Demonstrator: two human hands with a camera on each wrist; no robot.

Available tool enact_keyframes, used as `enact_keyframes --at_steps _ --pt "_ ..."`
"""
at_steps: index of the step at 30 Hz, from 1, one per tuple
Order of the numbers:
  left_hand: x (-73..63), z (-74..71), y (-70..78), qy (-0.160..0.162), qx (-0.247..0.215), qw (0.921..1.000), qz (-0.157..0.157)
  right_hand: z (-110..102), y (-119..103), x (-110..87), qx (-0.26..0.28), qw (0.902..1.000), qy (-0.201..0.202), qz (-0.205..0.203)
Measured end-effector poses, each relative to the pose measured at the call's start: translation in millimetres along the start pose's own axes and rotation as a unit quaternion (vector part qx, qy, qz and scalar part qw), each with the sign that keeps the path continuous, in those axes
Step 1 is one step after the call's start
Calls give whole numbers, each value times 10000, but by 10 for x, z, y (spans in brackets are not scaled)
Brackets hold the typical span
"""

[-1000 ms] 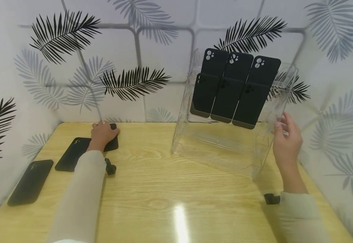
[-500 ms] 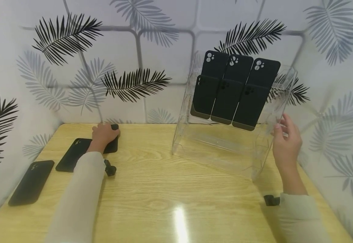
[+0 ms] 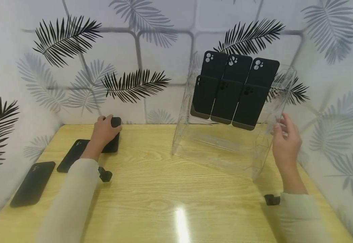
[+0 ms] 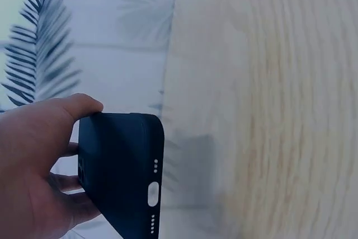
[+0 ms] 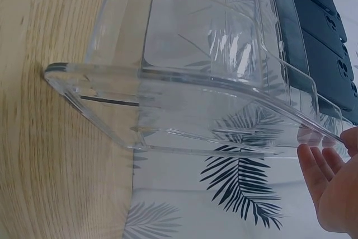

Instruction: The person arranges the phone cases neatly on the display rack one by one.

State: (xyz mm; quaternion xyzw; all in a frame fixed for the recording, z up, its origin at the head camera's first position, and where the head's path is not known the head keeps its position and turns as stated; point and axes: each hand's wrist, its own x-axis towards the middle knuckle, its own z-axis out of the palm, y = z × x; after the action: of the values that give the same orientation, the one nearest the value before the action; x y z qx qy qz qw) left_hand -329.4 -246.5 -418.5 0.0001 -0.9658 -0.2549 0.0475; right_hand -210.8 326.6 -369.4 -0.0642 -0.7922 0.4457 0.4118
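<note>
A black phone case (image 4: 120, 160) is pinched by my left hand (image 3: 105, 131) at the table's far edge. Its bottom edge, with the port slot and small holes, faces the left wrist camera; its top end is raised. My right hand (image 3: 287, 145) grips the right side panel of a clear acrylic display stand (image 5: 184, 79), thumb at the panel's edge and fingers beside it. On the stand, black phone cases lean in two rows of three: an upper row (image 3: 238, 69) with see-through camera cutouts, and a lower row (image 3: 226, 101) overlapping it. The stand's lowest tier shows no case.
Two more black phone cases lie on the wooden table at left, one near the front (image 3: 32, 185) and one (image 3: 71, 157) partly hidden by my left forearm. A leaf-patterned wall (image 3: 164, 60) rises right behind the table (image 3: 152, 189).
My left hand has tipped the far end of its phone case up from the table, and the left forearm has shifted a little left. The right hand stays at the stand.
</note>
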Motion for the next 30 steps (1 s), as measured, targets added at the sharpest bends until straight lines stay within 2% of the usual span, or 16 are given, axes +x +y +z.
enact_keyframes --at_steps 6,13,24,30 --pt "-166 -64 212 192 -327 9986 370 -13 6 2 -97 9999 -30 -24" --pt "-325 -49 441 308 -448 9959 728 -8 5 -4 -97 9999 -25 -41" --pt "-500 30 944 761 -736 9835 1469 -1 0 -10 -36 10000 -36 -9" --pt "-661 30 1278 847 -794 9773 1775 4 1 -14 -23 10000 -9 -29"
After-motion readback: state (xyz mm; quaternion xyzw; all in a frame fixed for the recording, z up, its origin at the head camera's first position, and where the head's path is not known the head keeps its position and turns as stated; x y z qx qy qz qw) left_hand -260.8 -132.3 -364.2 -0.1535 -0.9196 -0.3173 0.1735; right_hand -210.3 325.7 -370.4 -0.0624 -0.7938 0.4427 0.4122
